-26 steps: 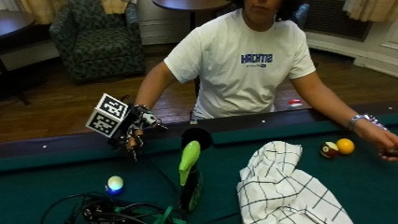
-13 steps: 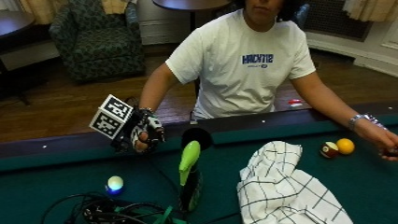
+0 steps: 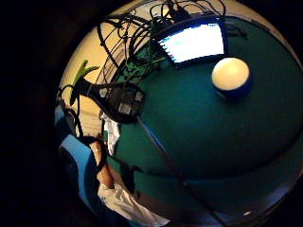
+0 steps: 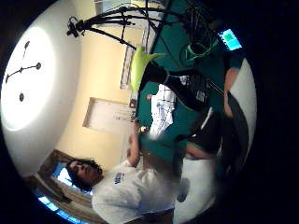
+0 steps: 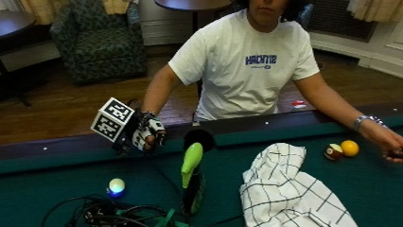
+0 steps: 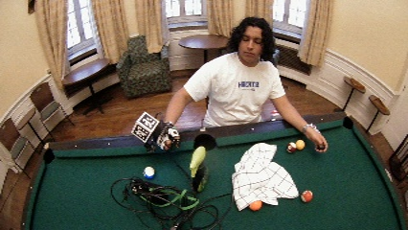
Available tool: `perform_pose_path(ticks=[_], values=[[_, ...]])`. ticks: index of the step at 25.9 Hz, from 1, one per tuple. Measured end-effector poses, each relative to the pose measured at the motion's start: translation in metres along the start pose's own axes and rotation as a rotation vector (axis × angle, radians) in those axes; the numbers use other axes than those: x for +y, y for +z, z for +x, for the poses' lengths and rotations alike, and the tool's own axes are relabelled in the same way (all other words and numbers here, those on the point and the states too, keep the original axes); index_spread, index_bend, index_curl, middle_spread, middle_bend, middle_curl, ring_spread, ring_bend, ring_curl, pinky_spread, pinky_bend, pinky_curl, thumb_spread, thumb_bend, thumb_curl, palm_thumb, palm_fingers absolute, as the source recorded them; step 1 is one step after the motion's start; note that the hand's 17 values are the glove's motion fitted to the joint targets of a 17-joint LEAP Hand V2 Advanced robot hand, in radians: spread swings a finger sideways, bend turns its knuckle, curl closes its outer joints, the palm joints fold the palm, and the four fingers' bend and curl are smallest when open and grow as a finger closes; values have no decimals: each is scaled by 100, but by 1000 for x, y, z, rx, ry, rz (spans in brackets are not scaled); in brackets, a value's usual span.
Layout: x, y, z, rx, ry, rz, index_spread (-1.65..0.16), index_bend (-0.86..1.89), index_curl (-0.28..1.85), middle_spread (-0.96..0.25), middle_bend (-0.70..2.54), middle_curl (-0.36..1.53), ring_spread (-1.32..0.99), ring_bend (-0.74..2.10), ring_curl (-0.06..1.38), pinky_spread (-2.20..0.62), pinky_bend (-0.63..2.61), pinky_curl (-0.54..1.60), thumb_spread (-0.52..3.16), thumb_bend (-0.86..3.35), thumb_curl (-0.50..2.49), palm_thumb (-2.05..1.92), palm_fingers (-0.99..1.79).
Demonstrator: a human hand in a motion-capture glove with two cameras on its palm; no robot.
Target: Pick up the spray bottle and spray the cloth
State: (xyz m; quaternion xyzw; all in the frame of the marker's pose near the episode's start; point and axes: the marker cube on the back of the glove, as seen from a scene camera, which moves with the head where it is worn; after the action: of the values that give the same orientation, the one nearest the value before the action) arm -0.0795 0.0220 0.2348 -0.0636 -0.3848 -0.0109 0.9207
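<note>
One gloved right hand (image 5: 146, 136) is seen over the pool table's near rail, fingers (image 5: 155, 138) loosely curled and holding nothing, so the upright spray bottle (image 5: 191, 182), standing mid-felt beside the checked cloth (image 5: 286, 189), is best gripped around its dark body.

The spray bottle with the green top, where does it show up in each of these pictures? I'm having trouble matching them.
Outside view: the spray bottle stands on the green felt, between the blue-and-white ball and the checked cloth.
Wide outside view: mid-table, beside the cloth.
Little finger side palm view: beyond the ball, by the cables.
Thumb side palm view: in front of the cloth, bottle.
Shared landmark: the cloth.
</note>
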Motion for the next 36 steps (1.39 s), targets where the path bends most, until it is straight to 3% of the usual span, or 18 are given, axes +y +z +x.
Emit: perform_pose_path(ticks=[12,19,28,36], values=[[1,0,-3,-24,-15,36,-27,58,57,-21,80,67,-21,100,62,-15,102,69,65,0,64,110,122],[4,-5,0,-57,-9,10,-27,38,53,-21,64,60,-20,88,57,-23,84,61,69,-6,61,96,102],[6,0,3,-88,2,-56,-39,15,45,-18,33,48,-19,66,48,-7,62,52,88,-7,51,79,44],[-4,25,0,-156,28,-141,-43,18,40,-15,23,42,-15,51,38,7,47,40,92,-4,45,71,42]])
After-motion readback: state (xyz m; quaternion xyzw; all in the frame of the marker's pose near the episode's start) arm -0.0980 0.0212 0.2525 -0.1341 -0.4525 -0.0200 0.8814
